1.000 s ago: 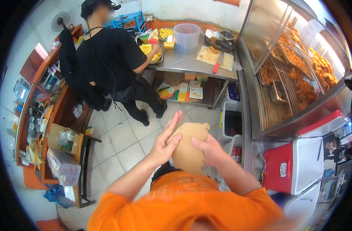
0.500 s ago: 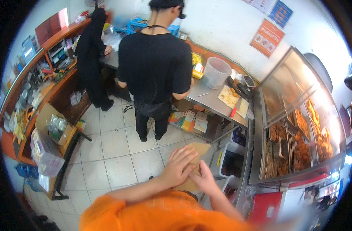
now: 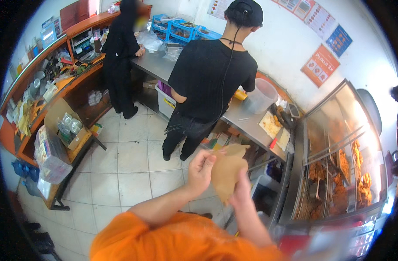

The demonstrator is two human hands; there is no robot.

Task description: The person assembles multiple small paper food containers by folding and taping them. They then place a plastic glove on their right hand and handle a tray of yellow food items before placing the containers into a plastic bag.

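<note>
A piece of brown paper (image 3: 227,176) is held up in front of my orange top; whether it is a flat sheet or a bag I cannot tell. My left hand (image 3: 202,170) pinches its left upper edge, thumb on the near side. Along the right edge, my right hand (image 3: 241,187) grips the paper, its fingers partly hidden and blurred. The paper's upper end folds over toward the right, and its lower end tapers to a point between my forearms.
A co-worker in black (image 3: 214,82) stands ahead at a steel counter (image 3: 240,114); another (image 3: 119,61) is farther left. At right stands a glass display case (image 3: 338,152) with fried food. A clear tub (image 3: 262,96) and a cutting board (image 3: 270,126) sit on the counter. A low bench (image 3: 72,161) is at left.
My hands have moved apart, from lying together on the paper to its two sides, and the paper shows wider and higher. The view has shifted; the nearer co-worker now leans right.
</note>
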